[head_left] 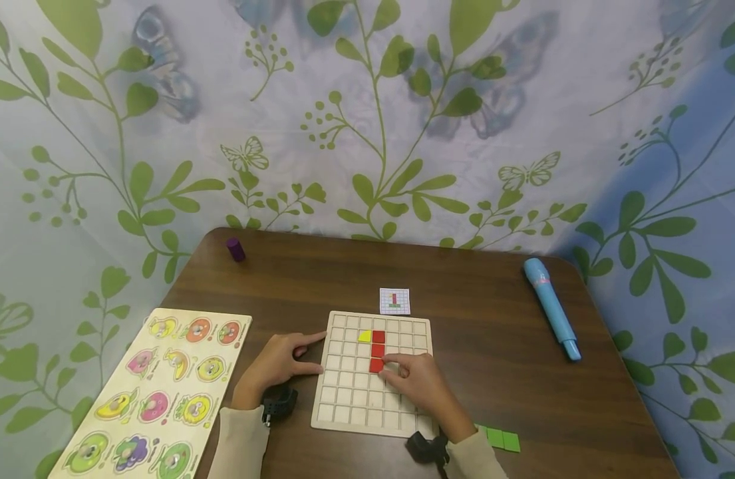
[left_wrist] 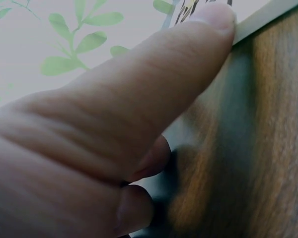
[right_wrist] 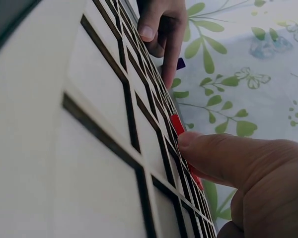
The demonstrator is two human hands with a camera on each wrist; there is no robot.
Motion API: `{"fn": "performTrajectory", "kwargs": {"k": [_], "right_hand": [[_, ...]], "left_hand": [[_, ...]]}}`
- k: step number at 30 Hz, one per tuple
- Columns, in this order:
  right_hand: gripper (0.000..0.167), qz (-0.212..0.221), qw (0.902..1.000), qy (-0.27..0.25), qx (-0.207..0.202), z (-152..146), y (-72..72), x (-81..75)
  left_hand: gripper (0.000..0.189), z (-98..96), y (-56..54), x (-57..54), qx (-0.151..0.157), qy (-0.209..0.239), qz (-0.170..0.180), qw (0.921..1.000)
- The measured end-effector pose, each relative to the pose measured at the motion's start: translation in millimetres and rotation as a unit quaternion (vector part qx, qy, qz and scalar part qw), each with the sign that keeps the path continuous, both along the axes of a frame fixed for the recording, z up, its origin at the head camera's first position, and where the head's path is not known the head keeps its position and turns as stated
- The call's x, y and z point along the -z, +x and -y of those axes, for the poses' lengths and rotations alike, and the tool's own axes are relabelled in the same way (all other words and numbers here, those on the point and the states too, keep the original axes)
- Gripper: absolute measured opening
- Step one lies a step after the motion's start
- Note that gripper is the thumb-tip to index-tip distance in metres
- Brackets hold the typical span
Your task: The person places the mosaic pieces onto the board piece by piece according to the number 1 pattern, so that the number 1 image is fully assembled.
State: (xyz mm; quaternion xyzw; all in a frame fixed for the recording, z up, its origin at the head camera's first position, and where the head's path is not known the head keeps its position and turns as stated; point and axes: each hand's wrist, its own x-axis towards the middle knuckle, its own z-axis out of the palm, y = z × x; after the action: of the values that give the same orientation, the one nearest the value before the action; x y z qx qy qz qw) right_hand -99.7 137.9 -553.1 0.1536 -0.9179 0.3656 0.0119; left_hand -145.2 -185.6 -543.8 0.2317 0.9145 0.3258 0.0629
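Observation:
A wooden grid board (head_left: 342, 394) lies on the table. Three red square tiles, the nearest of them this red tile (head_left: 376, 365), form a column in its cells, and a yellow piece (head_left: 364, 336) sits left of the farthest one. My right hand (head_left: 420, 382) pinches the nearest red tile at its right side with thumb and index finger; the thumb (right_wrist: 208, 151) meets red in the right wrist view. My left hand (head_left: 277, 362) touches the board's left edge with straight thumb and index finger, its other fingers curled under.
A small printed pattern card (head_left: 394, 301) lies beyond the board. Green tiles (head_left: 502, 439) rest by my right sleeve. A fruit puzzle board (head_left: 163, 386) occupies the left, a purple cylinder (head_left: 235, 249) the back left, and a blue microphone-shaped object (head_left: 551, 309) the right.

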Motion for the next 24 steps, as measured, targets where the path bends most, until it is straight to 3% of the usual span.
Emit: {"fn": "performTrajectory", "kwargs": {"k": [24], "right_hand": [[0.028, -0.016, 0.9998, 0.007, -0.004, -1.1, -2.7, 4.9]], "left_hand": [[0.073, 0.0, 0.3, -1.7, 0.001, 0.000, 0.003, 1.0000]]}}
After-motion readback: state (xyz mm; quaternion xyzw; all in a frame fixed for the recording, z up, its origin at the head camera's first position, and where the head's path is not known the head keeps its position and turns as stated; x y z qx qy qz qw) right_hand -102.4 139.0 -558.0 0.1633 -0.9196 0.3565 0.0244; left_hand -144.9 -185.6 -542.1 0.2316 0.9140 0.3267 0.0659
